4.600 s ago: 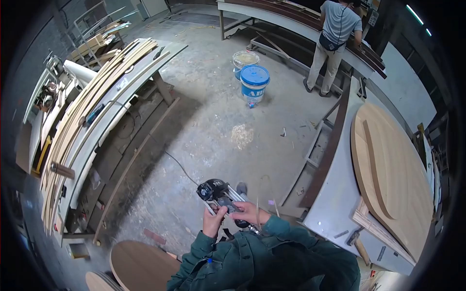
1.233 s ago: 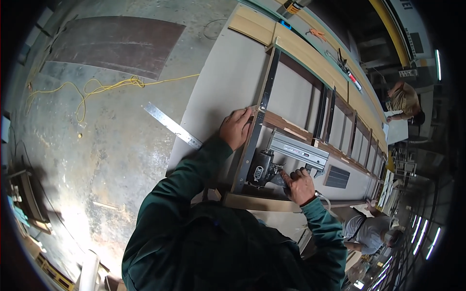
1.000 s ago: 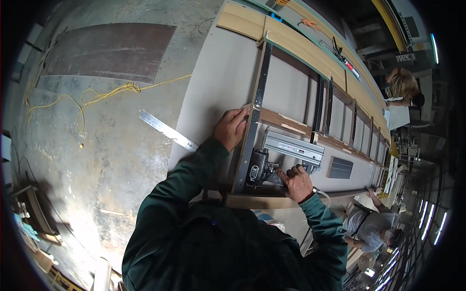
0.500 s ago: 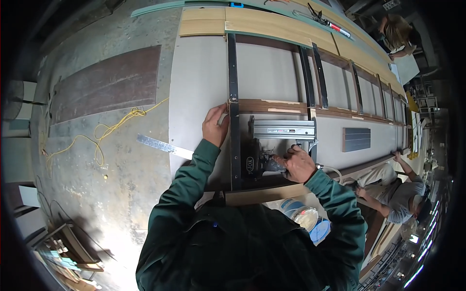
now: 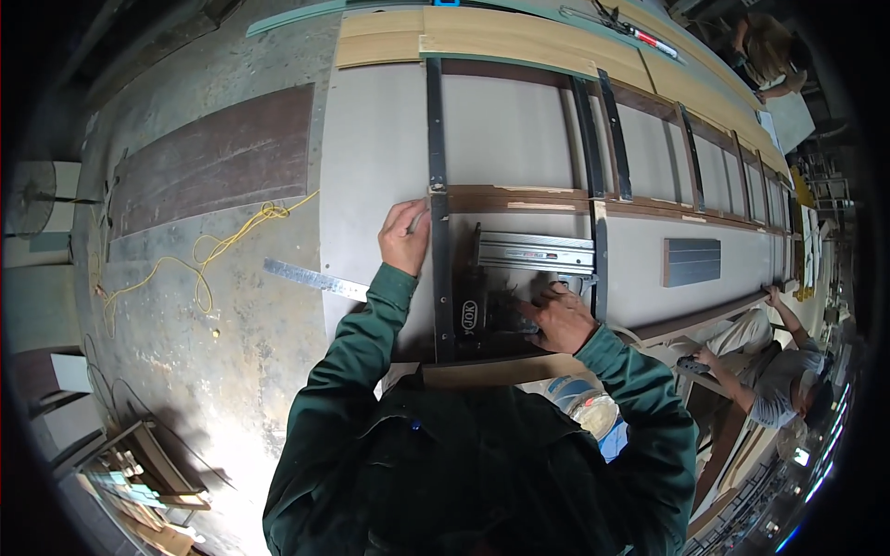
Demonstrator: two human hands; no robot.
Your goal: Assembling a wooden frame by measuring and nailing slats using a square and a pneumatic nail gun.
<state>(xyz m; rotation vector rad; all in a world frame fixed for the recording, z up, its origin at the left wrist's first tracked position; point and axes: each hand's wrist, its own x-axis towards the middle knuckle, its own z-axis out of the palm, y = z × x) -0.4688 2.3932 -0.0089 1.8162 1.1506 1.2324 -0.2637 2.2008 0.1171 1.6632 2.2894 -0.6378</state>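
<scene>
A dark-bodied nail gun point(image 5: 466, 320) with a silver magazine point(image 5: 536, 252) lies within the bay between two dark crossbars. My right hand point(image 5: 564, 322) is closed over its handle, and the trigger is hidden. At the end of the brown middle rail point(image 5: 519, 201), my left hand point(image 5: 404, 236) is beside the left crossbar point(image 5: 438, 250). Its fingers are curled together by the joint, and whatever they pinch is too small to make out. Near my left forearm, a metal ruler point(image 5: 315, 277) juts past the edge of the pale panel point(image 5: 375, 148) beneath the frame.
A dark grooved block point(image 5: 692, 262) lies in the frame's right part. Wooden planks point(image 5: 510, 37) and a caulking gun point(image 5: 649, 39) are along the far side. Two co-workers are at the right, one crouching point(image 5: 774, 375). Yellow cord point(image 5: 232, 239) trails over the floor. Buckets point(image 5: 593, 412) stand near my right arm.
My view has shifted slightly. My right hand's fingers lie a little flatter over the nail gun, while my left hand stays by the joint. The crouching co-worker now holds a dark tool.
</scene>
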